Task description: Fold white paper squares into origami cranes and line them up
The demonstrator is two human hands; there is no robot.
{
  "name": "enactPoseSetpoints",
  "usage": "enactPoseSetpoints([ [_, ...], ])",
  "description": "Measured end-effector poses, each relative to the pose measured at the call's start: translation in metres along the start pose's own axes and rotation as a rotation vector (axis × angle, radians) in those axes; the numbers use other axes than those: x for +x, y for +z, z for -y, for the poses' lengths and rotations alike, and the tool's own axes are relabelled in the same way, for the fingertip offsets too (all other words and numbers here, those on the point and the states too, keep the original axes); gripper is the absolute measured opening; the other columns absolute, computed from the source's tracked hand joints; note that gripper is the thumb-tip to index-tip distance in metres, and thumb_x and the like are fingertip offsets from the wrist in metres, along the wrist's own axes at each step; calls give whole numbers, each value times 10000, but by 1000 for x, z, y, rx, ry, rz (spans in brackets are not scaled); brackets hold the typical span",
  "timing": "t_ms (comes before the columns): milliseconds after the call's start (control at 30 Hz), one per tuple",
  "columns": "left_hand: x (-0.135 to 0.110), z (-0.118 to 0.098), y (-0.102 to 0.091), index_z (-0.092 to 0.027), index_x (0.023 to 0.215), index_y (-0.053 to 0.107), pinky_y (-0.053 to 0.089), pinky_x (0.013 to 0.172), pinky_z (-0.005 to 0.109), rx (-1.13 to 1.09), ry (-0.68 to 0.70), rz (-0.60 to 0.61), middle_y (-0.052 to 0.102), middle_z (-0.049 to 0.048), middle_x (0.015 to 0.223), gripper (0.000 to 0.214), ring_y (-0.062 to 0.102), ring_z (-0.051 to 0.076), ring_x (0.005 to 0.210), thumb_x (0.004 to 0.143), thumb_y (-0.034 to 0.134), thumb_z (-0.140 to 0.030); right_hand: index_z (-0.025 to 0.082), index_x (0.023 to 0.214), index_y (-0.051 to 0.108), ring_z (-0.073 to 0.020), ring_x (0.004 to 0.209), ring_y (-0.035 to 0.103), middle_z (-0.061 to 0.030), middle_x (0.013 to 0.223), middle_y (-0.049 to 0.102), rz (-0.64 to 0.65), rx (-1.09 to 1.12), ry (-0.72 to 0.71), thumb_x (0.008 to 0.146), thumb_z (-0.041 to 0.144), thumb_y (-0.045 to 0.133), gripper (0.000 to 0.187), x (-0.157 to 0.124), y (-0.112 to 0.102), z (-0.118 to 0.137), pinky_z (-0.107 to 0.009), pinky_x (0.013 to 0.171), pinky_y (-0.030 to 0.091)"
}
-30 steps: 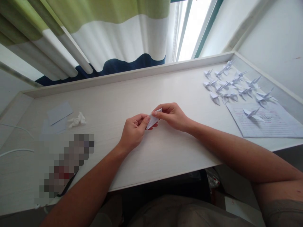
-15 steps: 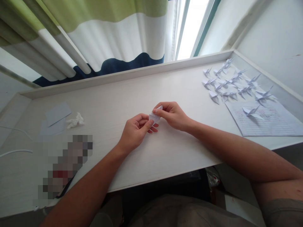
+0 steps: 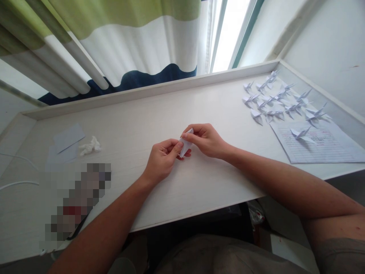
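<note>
Between my hands, above the middle of the white desk, is a small folded piece of white paper, narrow and pointed at its lower end. My left hand pinches its left side with thumb and fingers. At the upper right of the paper, my right hand grips it, the thumb lying on top and some fingertips showing behind and below. The paper's back and part of its edges are hidden by the fingers.
Several white paper cranes stand at the back right. One more crane rests on a lined, written sheet. At left lie paper squares, a crumpled tissue, cables and a blurred-out object.
The folded paper has turned in my fingers and now looks narrower, its point aimed downward. My fingers have shifted slightly around it, both hands staying in about the same place.
</note>
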State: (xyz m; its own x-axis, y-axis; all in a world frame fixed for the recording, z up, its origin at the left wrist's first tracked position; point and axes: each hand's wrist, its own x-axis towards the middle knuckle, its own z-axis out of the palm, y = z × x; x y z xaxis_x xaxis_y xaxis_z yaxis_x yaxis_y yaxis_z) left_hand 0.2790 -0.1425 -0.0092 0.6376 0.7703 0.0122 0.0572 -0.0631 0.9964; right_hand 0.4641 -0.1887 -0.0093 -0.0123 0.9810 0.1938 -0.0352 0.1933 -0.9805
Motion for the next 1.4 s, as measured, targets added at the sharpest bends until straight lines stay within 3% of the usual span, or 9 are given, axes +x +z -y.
enactPoseSetpoints([
  [267,-1,4,0,-172,931,738,618,671,299,20,19,-63,802,59,784,409,791,215,732,944,729,-581,159,799,726,-143,659,662,-24,729,750,24,-80,10,950,341,698,238,0,-3,1,-282,634,522],
  [533,-7,-1,5,-210,873,637,515,588,258,332,134,-147,764,14,668,434,722,161,592,1056,536,-590,154,802,715,-147,703,676,-32,742,738,14,-27,-1,951,487,740,366,-1,-1,3,-274,650,541],
  [667,-6,1,4,-212,906,594,565,594,261,170,119,-181,788,15,756,400,771,174,636,1041,571,-587,153,915,722,-154,776,708,-39,839,749,110,123,-6,909,510,798,364,-1,-4,2,-308,740,603],
  [800,-3,5,3,-202,980,610,621,630,286,25,99,-139,810,40,832,385,802,202,719,997,649,-585,150,949,721,-144,712,694,-34,809,742,181,198,-18,910,455,818,323,0,-5,-2,-324,704,609],
  [1133,0,3,7,-215,995,523,639,553,287,-188,16,-54,819,34,839,475,807,223,683,868,822,-561,152,865,734,-126,671,681,-23,774,738,29,139,-5,865,482,855,351,2,-1,-5,-271,626,581],
  [1300,0,2,7,-212,1021,525,679,629,353,-246,-121,51,833,73,854,517,828,264,729,891,746,-660,165,834,733,-108,628,627,-4,737,716,-78,76,-4,832,516,868,376,4,-1,-2,-258,595,555],
  [1400,1,1,6,-195,971,561,682,647,355,-230,-138,36,838,92,874,496,831,269,747,879,778,-631,165,825,733,-111,630,632,-7,733,721,-85,84,8,805,508,890,378,4,-1,-1,-261,593,553],
])
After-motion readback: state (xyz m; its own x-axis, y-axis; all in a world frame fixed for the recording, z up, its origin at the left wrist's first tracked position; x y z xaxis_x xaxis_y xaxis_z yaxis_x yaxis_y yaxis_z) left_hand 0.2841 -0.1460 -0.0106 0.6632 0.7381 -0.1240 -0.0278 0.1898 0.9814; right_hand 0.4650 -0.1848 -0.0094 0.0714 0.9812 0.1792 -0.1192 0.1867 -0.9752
